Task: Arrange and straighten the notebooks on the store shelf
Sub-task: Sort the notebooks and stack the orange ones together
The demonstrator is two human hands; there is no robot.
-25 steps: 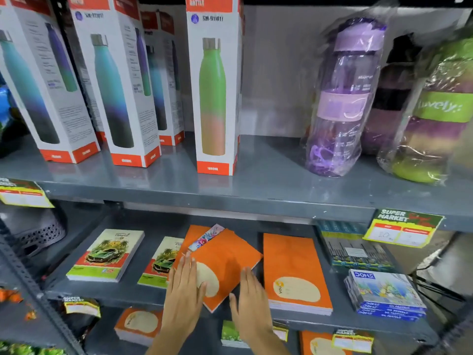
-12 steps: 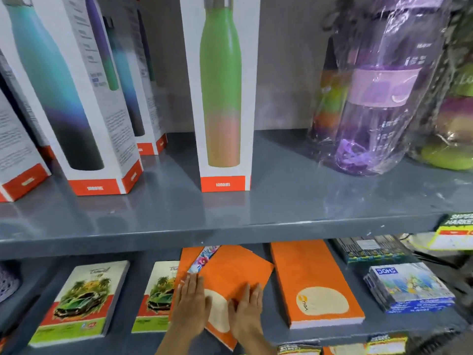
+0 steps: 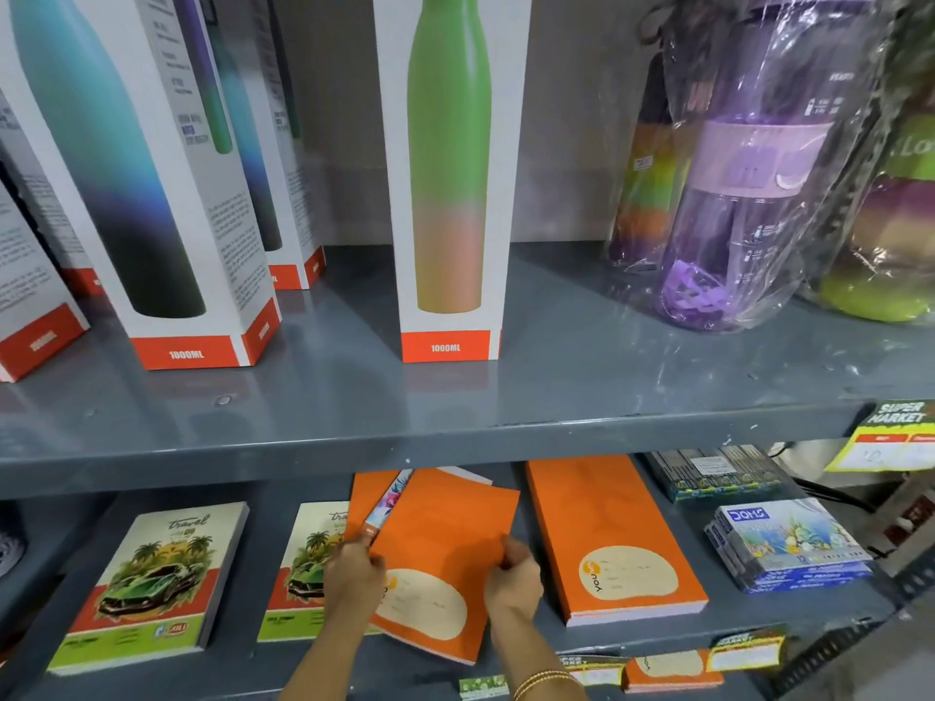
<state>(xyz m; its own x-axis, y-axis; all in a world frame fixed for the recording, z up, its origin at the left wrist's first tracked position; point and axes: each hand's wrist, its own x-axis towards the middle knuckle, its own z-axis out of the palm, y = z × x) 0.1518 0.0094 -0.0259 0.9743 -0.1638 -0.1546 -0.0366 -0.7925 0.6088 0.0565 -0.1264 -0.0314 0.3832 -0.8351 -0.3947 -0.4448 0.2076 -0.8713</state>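
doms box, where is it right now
In the head view the DOMS box sits at the right end of the lower shelf, right of the straight orange notebook, in front of a dark pack.

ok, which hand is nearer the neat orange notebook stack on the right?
Right. The right hand grips the tilted orange notebook's right edge, just left of the neat stack. The left hand holds that notebook's left edge, farther away.

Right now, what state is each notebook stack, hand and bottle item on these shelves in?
top orange notebook: skewed, gripped at both side edges
left hand: pinching its left edge
right hand: pinching its right edge
right orange stack: flat, squared
travel notebook stack: flat, untouched
green bottle box: upright
purple bottle: upright, wrapped in plastic
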